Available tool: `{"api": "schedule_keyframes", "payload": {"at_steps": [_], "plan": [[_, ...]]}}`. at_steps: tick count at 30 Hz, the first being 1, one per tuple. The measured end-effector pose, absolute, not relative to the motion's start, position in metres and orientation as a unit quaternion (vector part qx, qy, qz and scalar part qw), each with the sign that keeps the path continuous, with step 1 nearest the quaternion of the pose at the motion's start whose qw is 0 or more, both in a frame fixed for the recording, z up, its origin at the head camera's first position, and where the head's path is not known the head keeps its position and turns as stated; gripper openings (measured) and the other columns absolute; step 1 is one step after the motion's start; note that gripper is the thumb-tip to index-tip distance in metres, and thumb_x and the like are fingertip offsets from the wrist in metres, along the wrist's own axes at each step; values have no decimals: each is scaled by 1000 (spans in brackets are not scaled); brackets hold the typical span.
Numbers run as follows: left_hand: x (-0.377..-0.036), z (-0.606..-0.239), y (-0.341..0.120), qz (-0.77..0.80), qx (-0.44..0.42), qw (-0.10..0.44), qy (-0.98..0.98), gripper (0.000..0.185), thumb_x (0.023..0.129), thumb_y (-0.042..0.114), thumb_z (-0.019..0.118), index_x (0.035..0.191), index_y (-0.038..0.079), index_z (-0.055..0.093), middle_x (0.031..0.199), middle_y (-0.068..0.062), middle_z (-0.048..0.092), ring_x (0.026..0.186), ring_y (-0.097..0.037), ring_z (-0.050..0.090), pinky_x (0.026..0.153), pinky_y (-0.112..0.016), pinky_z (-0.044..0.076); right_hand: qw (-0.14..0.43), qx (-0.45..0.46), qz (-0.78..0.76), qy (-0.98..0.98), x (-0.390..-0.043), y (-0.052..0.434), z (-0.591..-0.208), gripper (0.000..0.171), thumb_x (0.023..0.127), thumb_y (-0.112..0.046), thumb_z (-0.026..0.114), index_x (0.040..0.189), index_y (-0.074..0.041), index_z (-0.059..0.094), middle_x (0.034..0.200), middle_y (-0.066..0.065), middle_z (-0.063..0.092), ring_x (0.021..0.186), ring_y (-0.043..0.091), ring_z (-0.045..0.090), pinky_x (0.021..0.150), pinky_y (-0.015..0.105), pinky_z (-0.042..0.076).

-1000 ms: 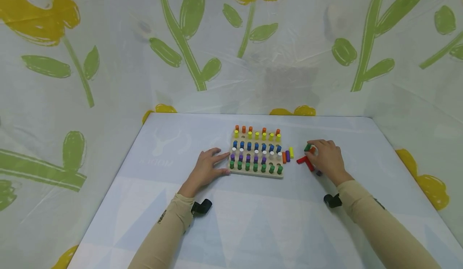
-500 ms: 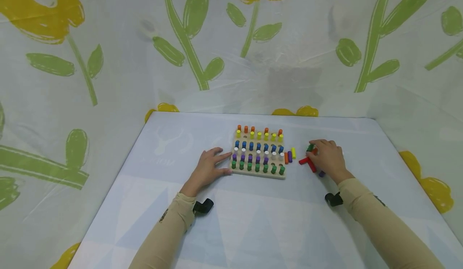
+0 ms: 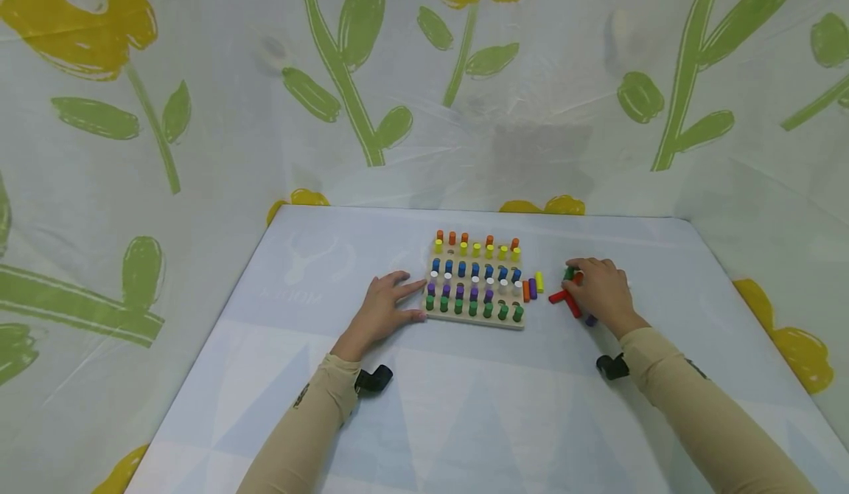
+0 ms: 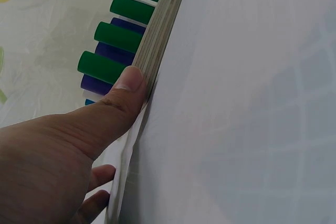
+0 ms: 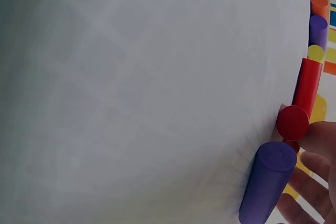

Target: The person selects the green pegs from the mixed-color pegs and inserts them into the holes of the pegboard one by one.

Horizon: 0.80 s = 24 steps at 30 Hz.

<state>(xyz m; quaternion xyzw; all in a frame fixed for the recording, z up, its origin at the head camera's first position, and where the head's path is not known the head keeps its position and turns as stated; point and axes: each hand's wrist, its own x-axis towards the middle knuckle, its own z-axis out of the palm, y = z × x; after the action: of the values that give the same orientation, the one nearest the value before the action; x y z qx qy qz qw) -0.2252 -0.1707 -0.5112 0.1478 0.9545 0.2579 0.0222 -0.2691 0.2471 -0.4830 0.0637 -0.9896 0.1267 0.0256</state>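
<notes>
A wooden pegboard (image 3: pixel 474 319) holds rows of orange, yellow, blue, white, purple and green pegs. My left hand (image 3: pixel 381 308) is at its left side, index fingertip at the edge and thumb on the near corner. In the left wrist view the thumb (image 4: pixel 128 85) presses the board's edge beside a green peg (image 4: pixel 100 66). To the right of the board, my right hand (image 3: pixel 602 293) pinches a green peg (image 3: pixel 570 273) between thumb and index finger. Red pegs (image 3: pixel 557 296) and a purple peg (image 5: pixel 268 179) lie right by this hand; its palm hides part of the pile.
Between board and right hand lie a loose orange peg (image 3: pixel 526 292), a purple peg (image 3: pixel 533 288) and a yellow peg (image 3: pixel 539 282). All rest on a pale patterned table (image 3: pixel 477 405). Flower-printed sheeting (image 3: pixel 564 96) rises behind and at both sides.
The head view has shifted slightly, moving everything a little to the right in the picture. Both hands stay nearly still; a small white piece now shows at the right hand's far side.
</notes>
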Motion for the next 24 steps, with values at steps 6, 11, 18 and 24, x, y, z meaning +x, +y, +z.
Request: {"api": "schedule_keyframes", "payload": {"at_steps": [6,11,18,24], "plan": [[-225,-511,-170,251,145,22,957,70,86,46,79,149,28,54,155,-13,43,148,-34,33,125,-57,9,15,54,128,-990,-270,246,-483,47,95,-28,71,133,-1,62,127,28,62,115,49,49,98,68,41],[-224,-510,-170,251,147,23,957,70,86,46,79,149,28,54,155,-13,43,148,-35,33,125,-57,9,3,49,140,-989,-269,245,-482,48,96,-33,70,133,-3,62,125,26,63,115,48,49,99,67,40],[-224,-508,-169,253,148,24,956,70,86,47,79,149,28,54,156,-14,42,149,-35,32,125,-57,9,4,69,156,-985,-264,244,-481,42,98,-35,66,124,-3,69,120,23,67,111,46,53,96,65,43],[-224,-509,-170,254,147,24,956,71,86,48,79,149,28,54,157,-13,42,149,-34,31,125,-57,8,0,76,166,-983,-260,243,-481,40,100,-37,63,119,-3,72,112,19,71,107,43,54,94,63,44]]}}
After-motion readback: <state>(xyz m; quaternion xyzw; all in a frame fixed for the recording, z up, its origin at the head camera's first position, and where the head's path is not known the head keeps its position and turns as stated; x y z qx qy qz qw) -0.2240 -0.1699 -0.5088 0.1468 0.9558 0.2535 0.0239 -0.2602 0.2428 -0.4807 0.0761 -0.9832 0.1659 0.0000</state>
